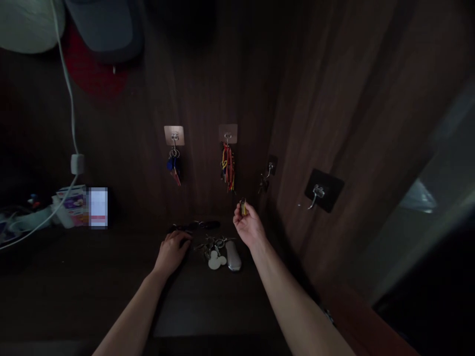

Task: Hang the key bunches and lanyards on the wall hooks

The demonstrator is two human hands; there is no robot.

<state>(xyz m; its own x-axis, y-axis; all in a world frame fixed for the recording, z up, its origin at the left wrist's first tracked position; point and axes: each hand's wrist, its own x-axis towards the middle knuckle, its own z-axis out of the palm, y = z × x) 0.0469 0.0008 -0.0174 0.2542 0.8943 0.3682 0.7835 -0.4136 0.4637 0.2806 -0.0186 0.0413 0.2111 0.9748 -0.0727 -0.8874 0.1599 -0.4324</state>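
Observation:
My right hand (pixel 251 226) is raised in front of the back panel, fingers closed on a small brass-yellow item (pixel 243 207) with a dark top; its exact kind is too small to tell. My left hand (pixel 172 251) rests palm down on the shelf, fingers stretched out beside a dark, glossy item (pixel 208 225) that looks like folded glasses. Between my hands lies a bunch of keys (pixel 211 243) with a pale, mouse-head-shaped tag (pixel 214 261). Next to it is a smooth grey oval fob (pixel 233 256).
Blue-tagged keys (pixel 173 165) and red and yellow cords (pixel 227 168) hang from wall hooks. A corner hook (pixel 270 167) carries small dark items; a bare hook (pixel 317 193) is on the right panel. Boxes (pixel 72 205) and a white cable (pixel 69 84) are left, caps (pixel 106 29) above.

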